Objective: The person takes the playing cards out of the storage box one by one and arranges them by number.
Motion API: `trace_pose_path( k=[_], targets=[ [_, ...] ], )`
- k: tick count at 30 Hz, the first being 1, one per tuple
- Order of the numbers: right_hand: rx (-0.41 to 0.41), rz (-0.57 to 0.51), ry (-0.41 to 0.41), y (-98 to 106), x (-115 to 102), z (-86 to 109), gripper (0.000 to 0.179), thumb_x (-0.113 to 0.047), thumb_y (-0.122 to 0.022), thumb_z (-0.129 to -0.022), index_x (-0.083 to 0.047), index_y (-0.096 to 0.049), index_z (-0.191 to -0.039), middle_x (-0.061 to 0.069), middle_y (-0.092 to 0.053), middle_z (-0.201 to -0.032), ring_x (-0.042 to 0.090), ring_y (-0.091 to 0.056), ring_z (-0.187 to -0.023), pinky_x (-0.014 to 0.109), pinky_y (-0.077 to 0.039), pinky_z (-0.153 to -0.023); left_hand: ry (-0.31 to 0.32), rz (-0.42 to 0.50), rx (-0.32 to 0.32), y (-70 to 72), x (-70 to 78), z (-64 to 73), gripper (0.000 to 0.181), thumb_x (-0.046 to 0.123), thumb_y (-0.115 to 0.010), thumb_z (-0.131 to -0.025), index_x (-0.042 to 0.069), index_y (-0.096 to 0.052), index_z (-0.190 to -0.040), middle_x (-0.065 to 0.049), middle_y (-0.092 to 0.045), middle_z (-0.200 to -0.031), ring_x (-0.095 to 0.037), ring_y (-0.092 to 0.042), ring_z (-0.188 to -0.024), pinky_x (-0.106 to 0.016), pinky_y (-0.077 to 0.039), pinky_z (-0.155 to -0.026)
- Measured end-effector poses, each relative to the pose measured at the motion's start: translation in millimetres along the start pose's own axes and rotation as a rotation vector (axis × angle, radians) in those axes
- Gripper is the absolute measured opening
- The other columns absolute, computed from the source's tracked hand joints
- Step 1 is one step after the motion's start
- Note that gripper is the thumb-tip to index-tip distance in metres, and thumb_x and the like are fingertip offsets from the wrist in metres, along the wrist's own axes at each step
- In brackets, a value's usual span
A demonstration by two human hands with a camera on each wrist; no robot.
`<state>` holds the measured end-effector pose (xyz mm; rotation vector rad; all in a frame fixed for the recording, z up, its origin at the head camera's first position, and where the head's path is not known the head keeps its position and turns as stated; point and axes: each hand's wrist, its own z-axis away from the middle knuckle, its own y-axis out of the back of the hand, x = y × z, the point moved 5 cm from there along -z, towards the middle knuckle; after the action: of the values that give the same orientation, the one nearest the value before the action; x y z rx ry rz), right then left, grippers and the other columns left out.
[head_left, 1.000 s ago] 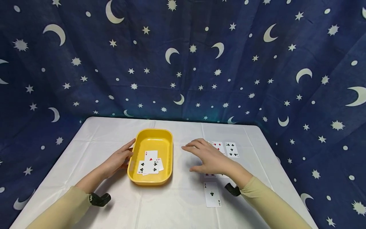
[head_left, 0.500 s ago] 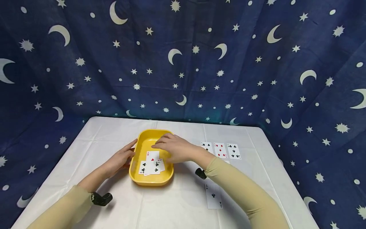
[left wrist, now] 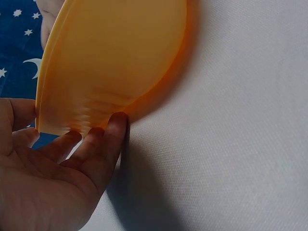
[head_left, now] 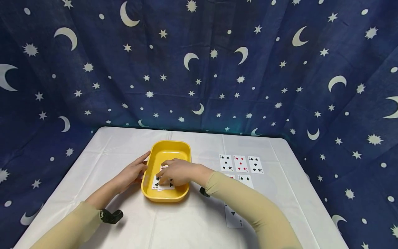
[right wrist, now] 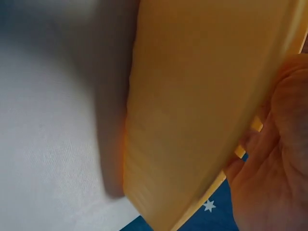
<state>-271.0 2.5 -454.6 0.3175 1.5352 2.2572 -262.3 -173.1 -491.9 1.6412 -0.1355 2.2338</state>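
My left hand (head_left: pixel 129 176) rests against the left side of a yellow tray (head_left: pixel 164 199). In the left wrist view, its fairly straight fingers (left wrist: pixel 118 127) touch the outside of the tray wall, with the thumb at the rim. Reaching over the right rim, my right hand (head_left: pixel 179 172) is inside the tray, its spread fingers down over several overlapping playing cards (head_left: pixel 155 182). Clubs show on the uppermost card; the hand covers much of the others. The right wrist view has the tray's outer wall (right wrist: pixel 192 96) in front of the hand, so its fingertips are hidden.
Right of the tray lie a row of a spades card (head_left: pixel 226 163), a diamonds card (head_left: pixel 240 163) and a clubs card (head_left: pixel 256 164). Below them, more cards (head_left: pixel 246 180) and an ace of clubs (head_left: pixel 232 218) are partly behind the right arm. A white cloth (head_left: pixel 174 228) covers the table.
My right hand has moved left from above the table cards, over the tray's right rim and down onto the cards inside. The left hand stays against the tray.
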Motion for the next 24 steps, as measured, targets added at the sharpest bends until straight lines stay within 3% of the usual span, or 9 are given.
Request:
trace_pose_path(
  k=[6, 10, 13, 16, 20, 24],
  targets=[
    [-0.018, 0.035, -0.046, -7, 1, 0.2, 0.042, -0.026, -0.055, -0.106, -0.041, -0.058, -0.145, -0.02, -0.048, -0.152, 0.016, -0.038, -0.141, 0.038, -0.032, -0.115, 0.007, -0.001, 0.007, -0.4, -0.5, 0.2, 0.07, 0.019, -0.042, -0.105, 0.029, -0.01, -0.166, -0.024, -0.025, -0.164, -0.038, -0.051, -0.131, -0.047, -0.054, -0.097],
    [-0.017, 0.101, -0.091, -8, 4, 3.2, 0.048, -0.03, -0.063, -0.1, -0.041, -0.056, -0.146, -0.015, -0.054, -0.14, 0.014, -0.042, -0.118, 0.03, -0.038, -0.099, 0.012, -0.001, 0.01, -0.9, -0.7, -0.2, 0.07, 0.019, -0.042, -0.105, 0.029, -0.011, -0.166, -0.024, -0.025, -0.165, -0.038, -0.05, -0.132, -0.049, -0.053, -0.098],
    [-0.015, 0.11, -0.122, -6, 8, 4.5, 0.055, -0.033, -0.071, -0.093, -0.041, -0.057, -0.145, -0.011, -0.054, -0.13, 0.014, -0.041, -0.112, 0.03, -0.038, -0.094, 0.017, 0.002, 0.011, -1.1, -0.2, -0.3, 0.07, 0.019, -0.042, -0.105, 0.03, -0.011, -0.166, -0.023, -0.023, -0.165, -0.039, -0.049, -0.133, -0.049, -0.052, -0.099],
    [-0.003, 0.063, -0.14, -5, 11, 3.8, 0.067, -0.033, -0.078, -0.086, -0.04, -0.053, -0.148, -0.009, -0.051, -0.138, 0.015, -0.04, -0.122, 0.031, -0.037, -0.102, 0.025, -0.002, 0.011, -1.3, 0.3, 0.3, 0.069, 0.02, -0.042, -0.105, 0.03, -0.01, -0.166, -0.023, -0.022, -0.166, -0.039, -0.048, -0.135, -0.049, -0.051, -0.1],
    [0.005, -0.022, -0.145, -5, 16, 0.3, 0.083, -0.029, -0.082, -0.082, -0.04, -0.043, -0.155, -0.012, -0.038, -0.159, 0.019, -0.028, -0.145, 0.037, -0.027, -0.118, 0.023, -0.007, 0.005, -1.6, 1.1, 1.3, 0.069, 0.02, -0.041, -0.106, 0.03, -0.009, -0.166, -0.023, -0.021, -0.166, -0.04, -0.045, -0.138, -0.05, -0.05, -0.102],
    [-0.014, -0.06, -0.142, -5, 19, -3.0, 0.089, -0.024, -0.084, -0.082, -0.04, -0.039, -0.157, -0.017, -0.033, -0.162, 0.021, -0.022, -0.15, 0.04, -0.024, -0.121, 0.013, -0.004, 0.002, -2.0, 1.2, 1.6, 0.069, 0.019, -0.041, -0.106, 0.028, -0.009, -0.167, -0.024, -0.022, -0.165, -0.04, -0.046, -0.137, -0.05, -0.05, -0.102]
  ],
)
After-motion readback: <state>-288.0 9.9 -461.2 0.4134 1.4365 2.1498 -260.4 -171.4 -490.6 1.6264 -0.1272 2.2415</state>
